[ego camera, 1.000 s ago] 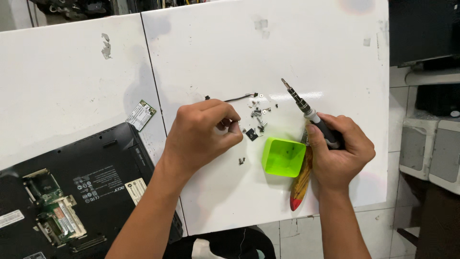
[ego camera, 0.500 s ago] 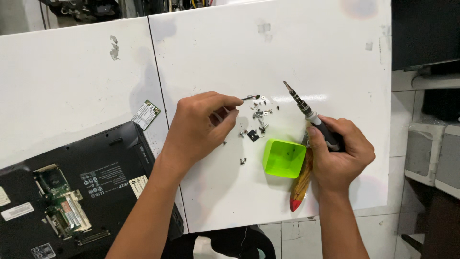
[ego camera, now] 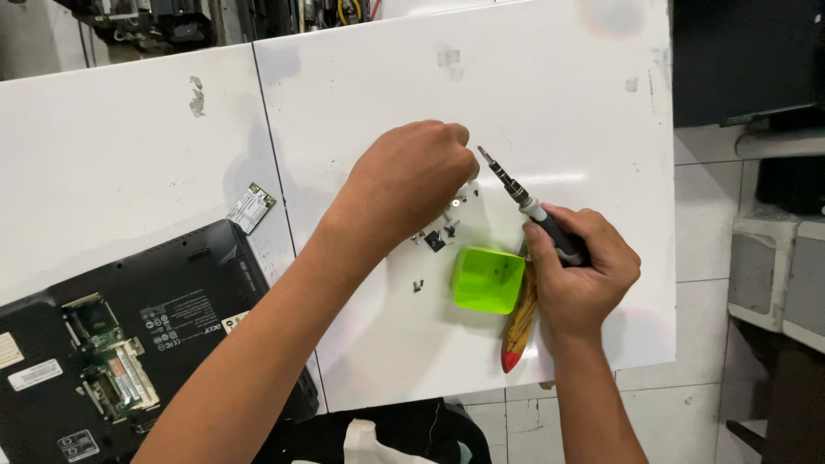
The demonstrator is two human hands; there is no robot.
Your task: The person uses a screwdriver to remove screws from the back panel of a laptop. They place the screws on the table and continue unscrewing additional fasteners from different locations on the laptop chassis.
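My left hand (ego camera: 412,176) is curled into a loose fist, knuckles up, over a scatter of small screws and dark metal bits (ego camera: 440,232) on the white table (ego camera: 361,103). Whether its fingertips pinch anything is hidden. My right hand (ego camera: 583,273) grips a slim screwdriver (ego camera: 516,191) by its black handle, with the tip pointing up-left toward my left hand. A small lime-green tray (ego camera: 488,279) sits between my two hands. A yellow tool with a red end (ego camera: 518,331) lies beside and partly under my right hand.
An opened black laptop (ego camera: 172,292), underside up with its green circuit boards exposed, lies at the lower left. A small circuit card (ego camera: 251,207) rests just above it. The table's right edge drops to a tiled floor with grey boxes (ego camera: 773,275).
My left hand has moved right and away from me, closing over the small parts. The thin dark strip seen near its fingers earlier is no longer visible. My right hand has stayed put.
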